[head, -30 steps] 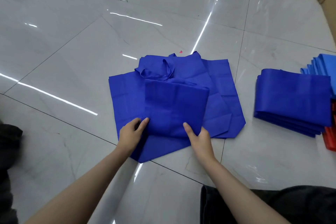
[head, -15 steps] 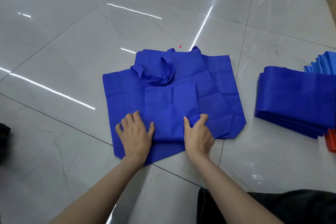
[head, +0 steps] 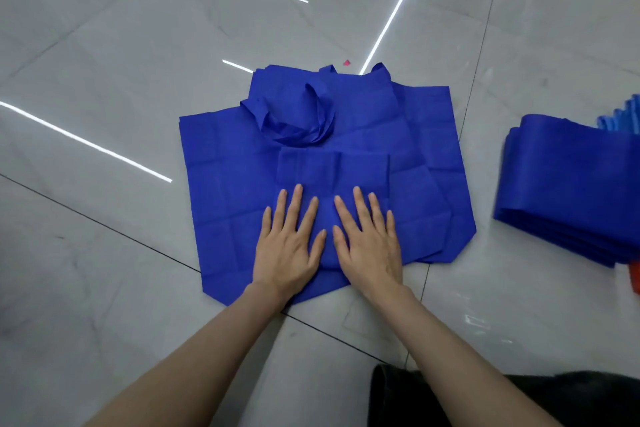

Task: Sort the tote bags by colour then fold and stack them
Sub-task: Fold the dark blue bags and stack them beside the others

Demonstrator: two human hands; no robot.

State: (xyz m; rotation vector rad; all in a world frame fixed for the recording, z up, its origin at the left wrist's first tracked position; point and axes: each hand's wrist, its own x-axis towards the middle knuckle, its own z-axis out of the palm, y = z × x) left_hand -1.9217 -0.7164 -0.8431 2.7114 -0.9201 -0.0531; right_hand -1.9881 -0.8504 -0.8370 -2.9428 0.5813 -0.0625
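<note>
A folded dark blue tote bag [head: 332, 173] lies as a small rectangle on top of a loose pile of unfolded dark blue tote bags [head: 225, 184] spread on the floor. My left hand [head: 289, 246] and my right hand [head: 369, 243] lie flat side by side on the folded bag's near half, fingers straight and spread, pressing it down. A looped handle [head: 294, 121] of one unfolded bag lies just beyond the folded one.
A stack of folded dark blue bags [head: 575, 184] sits on the floor to the right. Behind it lighter blue bags [head: 620, 121] show, and a red bag's edge [head: 635, 277] at the right border. Glossy grey tiles [head: 121, 62] surround everything. Dark clothing [head: 485, 399] is at the bottom right.
The folded bag was held up by its near edge, then laid down. Both hands moved from its sides onto its top and now press flat with fingers spread.
</note>
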